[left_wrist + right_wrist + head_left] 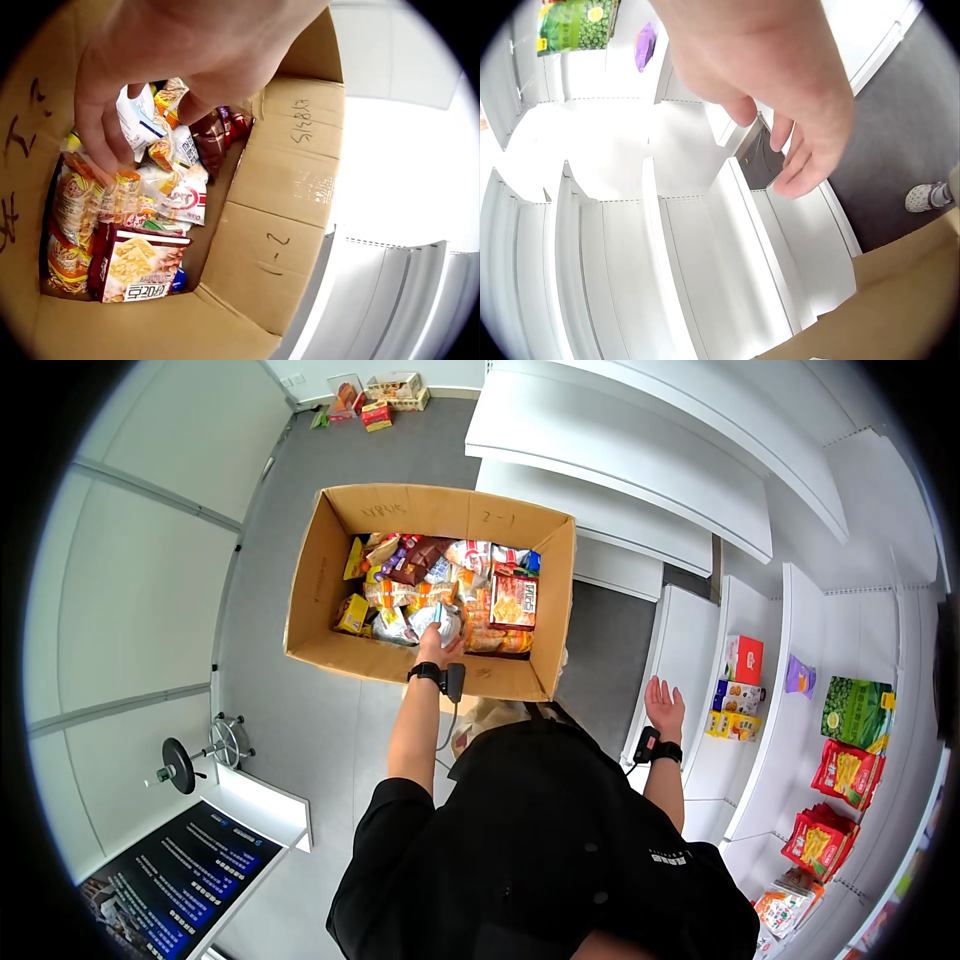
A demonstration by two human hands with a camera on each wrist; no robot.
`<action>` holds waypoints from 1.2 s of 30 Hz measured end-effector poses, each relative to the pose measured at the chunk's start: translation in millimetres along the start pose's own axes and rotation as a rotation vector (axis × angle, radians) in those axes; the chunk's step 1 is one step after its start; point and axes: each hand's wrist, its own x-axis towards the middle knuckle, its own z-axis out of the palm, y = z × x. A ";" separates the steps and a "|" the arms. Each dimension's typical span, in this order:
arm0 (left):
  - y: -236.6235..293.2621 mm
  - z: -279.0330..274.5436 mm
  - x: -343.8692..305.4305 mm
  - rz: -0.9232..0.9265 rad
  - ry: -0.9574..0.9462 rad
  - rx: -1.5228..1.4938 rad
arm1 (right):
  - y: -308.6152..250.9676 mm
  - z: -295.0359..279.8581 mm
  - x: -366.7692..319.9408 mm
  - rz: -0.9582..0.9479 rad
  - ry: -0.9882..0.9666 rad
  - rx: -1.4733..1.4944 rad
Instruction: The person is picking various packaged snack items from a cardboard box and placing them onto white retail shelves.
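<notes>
In the head view my left hand point(438, 650) reaches over the near wall of a cardboard box point(310, 580) filled with snack packets. Its fingers are bent and spread over a white-and-silver packet point(447, 626). The left wrist view has my thumb and fingers apart, with a white packet point(139, 124) showing between them. A dark red box of snacks point(142, 266) and orange-and-clear noodle packets point(71, 202) lie nearby in the carton. My right hand point(665, 707) is out to the side near the white shelves, fingers loosely bent, holding nothing.
White shelving point(620, 455) stands beyond the box and along the right. Small boxes point(742, 660), a purple packet point(800, 675), a green pea bag point(857, 712) and red bags point(848, 772) sit on the right shelves. More packages point(377, 415) lie on the far floor.
</notes>
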 end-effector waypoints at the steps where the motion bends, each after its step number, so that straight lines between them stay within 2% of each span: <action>1: -0.1 -1.3 2.0 -0.021 -0.008 0.009 | -2.4 4.3 1.1 0.003 0.000 -0.017; 4: -8.5 4.9 7.3 -0.019 -0.006 0.102 | -9.3 21.5 7.3 0.009 -0.027 -0.052; 5: -13.8 3.8 12.6 0.013 -0.171 0.149 | -12.7 26.7 10.2 0.006 -0.017 -0.068; 10: -36.7 43.4 27.5 0.003 -0.151 0.256 | -22.5 53.2 20.7 -0.007 0.029 -0.112; 17: -54.5 80.1 34.5 -0.037 -0.185 0.420 | -57.4 57.1 29.1 -0.030 0.002 -0.113; 20: -61.3 80.7 47.7 0.042 -0.110 0.467 | -68.4 48.8 23.2 -0.063 0.039 -0.089; 21: -61.3 81.7 51.6 0.015 -0.108 0.465 | -71.5 44.8 21.4 -0.074 0.049 -0.083; 24: -62.5 90.1 53.1 0.024 -0.180 0.552 | -77.1 31.6 16.1 -0.093 0.061 -0.061; 25: -64.0 95.1 52.8 0.006 -0.093 0.594 | -77.4 25.8 14.2 -0.095 0.064 -0.055; 29: -64.7 102.9 48.5 0.120 -0.040 0.784 | -77.8 12.3 4.5 -0.118 0.083 -0.026; 33: -65.0 100.4 60.2 0.179 -0.200 0.718 | -80.1 -1.3 -5.9 -0.149 0.095 -0.018; 36: -68.5 109.0 64.5 0.168 -0.155 0.610 | -81.8 -12.3 -15.0 -0.170 0.093 -0.001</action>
